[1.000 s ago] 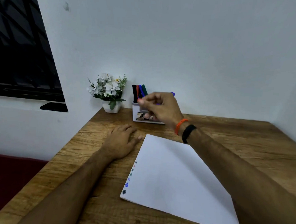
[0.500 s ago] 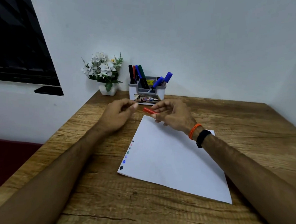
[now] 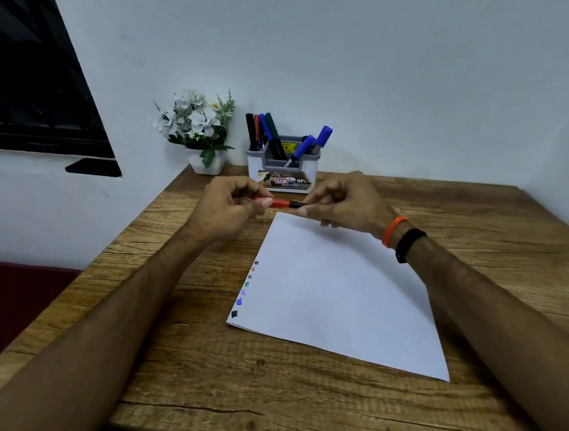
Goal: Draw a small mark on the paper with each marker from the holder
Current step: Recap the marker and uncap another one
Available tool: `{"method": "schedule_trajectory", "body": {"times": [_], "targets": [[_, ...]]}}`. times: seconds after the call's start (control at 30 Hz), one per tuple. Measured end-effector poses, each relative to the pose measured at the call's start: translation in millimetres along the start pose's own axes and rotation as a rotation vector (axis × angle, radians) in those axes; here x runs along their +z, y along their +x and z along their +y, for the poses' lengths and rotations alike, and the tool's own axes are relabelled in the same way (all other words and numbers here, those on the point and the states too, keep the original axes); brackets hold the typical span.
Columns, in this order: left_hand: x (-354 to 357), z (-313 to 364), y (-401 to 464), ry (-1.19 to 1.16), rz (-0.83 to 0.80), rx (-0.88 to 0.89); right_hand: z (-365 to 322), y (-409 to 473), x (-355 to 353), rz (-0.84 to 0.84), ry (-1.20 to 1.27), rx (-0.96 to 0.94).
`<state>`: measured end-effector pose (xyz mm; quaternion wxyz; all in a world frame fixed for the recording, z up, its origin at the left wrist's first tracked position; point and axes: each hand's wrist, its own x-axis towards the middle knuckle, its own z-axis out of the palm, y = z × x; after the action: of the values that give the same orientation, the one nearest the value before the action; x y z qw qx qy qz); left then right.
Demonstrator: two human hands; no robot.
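Both hands meet above the far corner of the white paper sheet (image 3: 334, 296), which lies askew on the wooden table (image 3: 297, 401). Left hand (image 3: 230, 204) has its fingertips pinched round the red cap end of a slim red-and-black marker (image 3: 285, 203); right hand (image 3: 344, 202) has its fingers curled round the dark barrel end. The marker is level, off the paper. Step in hand looks like uncapping, though the cap seam is partly hidden under the fingers, so hard to confirm. To do it well: pull straight along the barrel, no twist, keep the nib clear of the sheet. A column of small coloured marks (image 3: 244, 291) runs along the paper's left edge; the next dab belongs at its far end. The grey-and-white marker holder (image 3: 281, 168) stands at the table's far edge, several markers in it, beside a white potted flower arrangement (image 3: 198, 125).
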<state>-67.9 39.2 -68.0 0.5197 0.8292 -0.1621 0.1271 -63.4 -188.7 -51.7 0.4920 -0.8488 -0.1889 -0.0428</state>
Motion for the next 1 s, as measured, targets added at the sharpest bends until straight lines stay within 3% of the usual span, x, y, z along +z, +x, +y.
{"method": "schedule_trajectory", "body": {"times": [0.1,0.2,0.73,1.0], "targets": [[0.9,-0.5,0.4,-0.040,-0.028,-0.021,2.2,-1.0,-1.0,0.065,0.377,0.064],[4.8,-1.5,-0.1,-0.078,-0.082,-0.023,1.4,-3.0,7.2,0.070,0.550,0.125],[23.4,9.0,-10.9,0.031,-0.294,0.073,6.6,-6.9,28.3,-0.035,0.435,-0.016],[27.0,11.0,-12.6,0.111,-0.219,0.184,3.0,-5.2,31.6,-0.089,0.557,-0.054]]}}
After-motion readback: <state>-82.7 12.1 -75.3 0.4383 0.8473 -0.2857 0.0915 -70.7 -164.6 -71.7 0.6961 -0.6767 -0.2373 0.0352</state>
